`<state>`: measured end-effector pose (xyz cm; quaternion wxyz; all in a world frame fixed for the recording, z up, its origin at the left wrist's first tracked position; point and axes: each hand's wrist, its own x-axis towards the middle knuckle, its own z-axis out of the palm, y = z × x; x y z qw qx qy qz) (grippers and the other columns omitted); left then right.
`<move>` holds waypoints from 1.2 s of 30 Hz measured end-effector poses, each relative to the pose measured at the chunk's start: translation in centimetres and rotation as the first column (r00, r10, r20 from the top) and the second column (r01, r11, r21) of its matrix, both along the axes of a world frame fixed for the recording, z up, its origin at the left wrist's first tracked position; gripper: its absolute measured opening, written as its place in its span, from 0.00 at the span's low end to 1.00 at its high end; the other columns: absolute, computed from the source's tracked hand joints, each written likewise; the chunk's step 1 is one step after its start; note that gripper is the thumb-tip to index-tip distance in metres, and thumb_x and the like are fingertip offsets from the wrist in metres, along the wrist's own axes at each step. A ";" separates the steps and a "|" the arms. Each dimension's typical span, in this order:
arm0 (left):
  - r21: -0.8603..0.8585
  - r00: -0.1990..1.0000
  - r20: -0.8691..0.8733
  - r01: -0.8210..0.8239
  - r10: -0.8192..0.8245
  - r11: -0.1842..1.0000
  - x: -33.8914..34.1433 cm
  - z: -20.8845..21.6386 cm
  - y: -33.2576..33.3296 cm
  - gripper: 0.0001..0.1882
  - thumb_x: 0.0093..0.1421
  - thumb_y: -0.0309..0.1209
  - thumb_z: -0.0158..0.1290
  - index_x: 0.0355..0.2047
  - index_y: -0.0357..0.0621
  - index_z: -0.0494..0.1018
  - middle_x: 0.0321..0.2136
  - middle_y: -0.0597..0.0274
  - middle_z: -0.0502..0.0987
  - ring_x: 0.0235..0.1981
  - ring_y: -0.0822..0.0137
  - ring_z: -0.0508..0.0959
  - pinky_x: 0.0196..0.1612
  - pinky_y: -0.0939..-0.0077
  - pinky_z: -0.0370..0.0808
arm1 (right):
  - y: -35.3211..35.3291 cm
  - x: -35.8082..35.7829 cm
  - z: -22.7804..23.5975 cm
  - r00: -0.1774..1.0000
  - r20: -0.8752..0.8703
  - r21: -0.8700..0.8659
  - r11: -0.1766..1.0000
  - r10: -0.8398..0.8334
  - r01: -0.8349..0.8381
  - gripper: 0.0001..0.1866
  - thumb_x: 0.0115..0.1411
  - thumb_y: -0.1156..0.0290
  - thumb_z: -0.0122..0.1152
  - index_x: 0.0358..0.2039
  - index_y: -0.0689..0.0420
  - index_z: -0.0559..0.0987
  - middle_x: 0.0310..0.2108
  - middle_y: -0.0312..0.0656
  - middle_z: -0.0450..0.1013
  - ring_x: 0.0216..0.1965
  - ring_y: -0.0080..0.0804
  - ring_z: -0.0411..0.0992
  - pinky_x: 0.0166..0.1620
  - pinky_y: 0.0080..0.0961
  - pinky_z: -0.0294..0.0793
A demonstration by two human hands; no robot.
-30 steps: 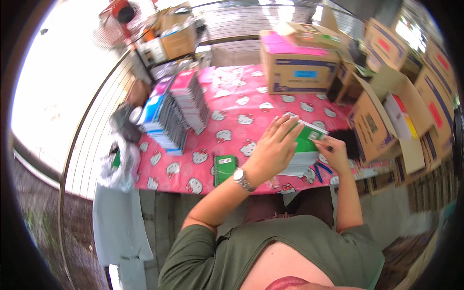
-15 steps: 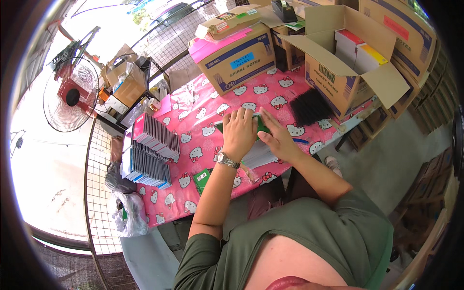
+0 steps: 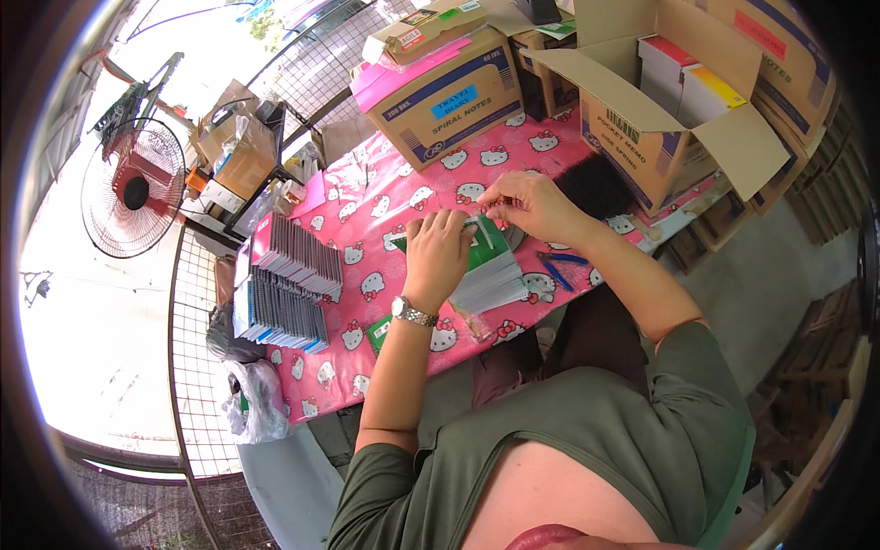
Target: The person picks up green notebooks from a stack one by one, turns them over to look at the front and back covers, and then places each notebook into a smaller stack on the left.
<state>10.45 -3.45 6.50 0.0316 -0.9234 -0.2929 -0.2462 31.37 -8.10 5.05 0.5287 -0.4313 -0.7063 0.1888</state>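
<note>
In front of me on the table lies a stack of white paper (image 3: pixel 493 286) with a green cover (image 3: pixel 486 246) on top. My left hand (image 3: pixel 436 246) is closed over its left far corner. At the far edge, my right hand (image 3: pixel 536 206) is raised slightly, thumb and fingers pinched together; what they hold, if anything, is too small to make out. Blue-handled pliers (image 3: pixel 557 264) lie just right of the stack. Beyond my right wrist rests a bundle of thin black spiral wires (image 3: pixel 596 186). A green notebook (image 3: pixel 376 335) is partly hidden behind my left forearm.
Rows of spiral notebooks (image 3: pixel 282 307) stand on the table's left side. A closed carton (image 3: pixel 449 103) and an open carton with notebooks (image 3: pixel 632 137) stand at the back. A plastic bag (image 3: pixel 252 403) hangs at the left corner, and a fan (image 3: pixel 135 191) stands beyond.
My right hand has lifted from the stack's cover and moved right and away, its fingers now pinched. My left hand has shifted slightly left and nearer. More of the pliers and green cover shows.
</note>
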 end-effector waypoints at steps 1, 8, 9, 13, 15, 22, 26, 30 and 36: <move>0.007 1.000 0.001 -0.013 0.013 1.000 0.0 -0.2 0.1 0.08 0.63 0.34 0.52 0.38 0.44 0.72 0.34 0.58 0.76 0.40 0.56 0.75 0.48 0.59 0.65 | 0.2 -0.2 0.1 1.000 0.020 0.021 1.000 0.015 -0.015 0.11 0.57 0.79 0.64 0.41 0.58 0.82 0.34 0.41 0.75 0.33 0.31 0.75 0.37 0.28 0.76; -0.013 0.995 -0.029 -0.097 0.096 0.995 0.2 -0.1 0.1 0.10 0.62 0.35 0.53 0.40 0.44 0.74 0.34 0.58 0.78 0.41 0.56 0.76 0.48 0.59 0.65 | 0.5 -0.8 0.4 0.995 0.094 0.129 0.991 -0.037 0.024 0.11 0.57 0.82 0.61 0.41 0.58 0.82 0.36 0.41 0.73 0.36 0.32 0.76 0.38 0.28 0.76; -0.017 0.995 -0.017 -0.101 0.100 0.995 0.4 -0.1 -0.1 0.10 0.62 0.36 0.54 0.39 0.44 0.74 0.34 0.58 0.78 0.41 0.56 0.76 0.48 0.59 0.65 | 0.6 -0.7 0.2 0.992 0.114 0.149 0.988 -0.048 0.031 0.11 0.57 0.82 0.60 0.41 0.58 0.82 0.36 0.41 0.73 0.36 0.32 0.76 0.39 0.28 0.76; -0.017 0.993 0.026 -0.117 0.117 0.993 0.7 -0.1 -0.3 0.10 0.61 0.37 0.55 0.37 0.44 0.75 0.33 0.58 0.78 0.40 0.56 0.76 0.49 0.59 0.65 | 0.7 -0.1 -0.2 0.994 0.106 0.094 0.995 0.006 -0.016 0.12 0.58 0.81 0.59 0.41 0.58 0.82 0.35 0.43 0.75 0.37 0.36 0.76 0.41 0.31 0.76; -0.018 0.992 0.042 -0.122 0.122 0.992 0.7 -0.2 -0.3 0.10 0.61 0.38 0.56 0.36 0.44 0.75 0.32 0.59 0.78 0.40 0.56 0.76 0.49 0.59 0.64 | 1.0 0.6 0.1 0.994 0.106 0.055 0.998 0.009 -0.015 0.10 0.57 0.78 0.61 0.40 0.58 0.82 0.33 0.45 0.76 0.38 0.43 0.76 0.42 0.34 0.75; 0.012 0.986 0.039 -0.163 0.163 0.987 1.2 -0.6 -0.2 0.11 0.60 0.38 0.57 0.34 0.45 0.74 0.31 0.60 0.78 0.39 0.57 0.78 0.50 0.56 0.66 | 1.8 1.3 0.8 0.978 0.070 -0.131 0.974 0.195 -0.185 0.12 0.60 0.82 0.57 0.43 0.58 0.81 0.31 0.44 0.78 0.35 0.30 0.78 0.41 0.27 0.76; 0.010 0.990 0.040 -0.133 0.133 0.991 0.8 -0.7 -0.1 0.10 0.61 0.38 0.56 0.34 0.45 0.74 0.31 0.59 0.78 0.39 0.56 0.76 0.48 0.59 0.65 | 1.3 1.4 1.4 0.958 0.161 -0.106 0.969 0.238 -0.223 0.10 0.61 0.78 0.60 0.42 0.58 0.81 0.32 0.43 0.75 0.34 0.29 0.77 0.39 0.28 0.75; -0.004 0.995 0.022 -0.097 0.097 0.995 0.8 -0.3 -0.3 0.10 0.61 0.38 0.56 0.34 0.44 0.74 0.30 0.59 0.77 0.39 0.56 0.76 0.47 0.59 0.65 | 1.6 1.1 0.6 0.958 0.237 0.057 0.982 0.164 -0.182 0.08 0.60 0.76 0.62 0.41 0.58 0.82 0.32 0.42 0.71 0.32 0.30 0.76 0.36 0.29 0.75; -0.027 0.996 0.026 -0.079 0.080 0.996 0.2 -0.4 -0.3 0.11 0.61 0.39 0.56 0.34 0.44 0.74 0.30 0.60 0.78 0.38 0.57 0.76 0.46 0.59 0.64 | 1.0 0.7 1.8 0.965 0.204 -0.058 0.986 0.162 -0.153 0.10 0.60 0.76 0.63 0.42 0.58 0.82 0.32 0.42 0.74 0.33 0.30 0.77 0.36 0.27 0.75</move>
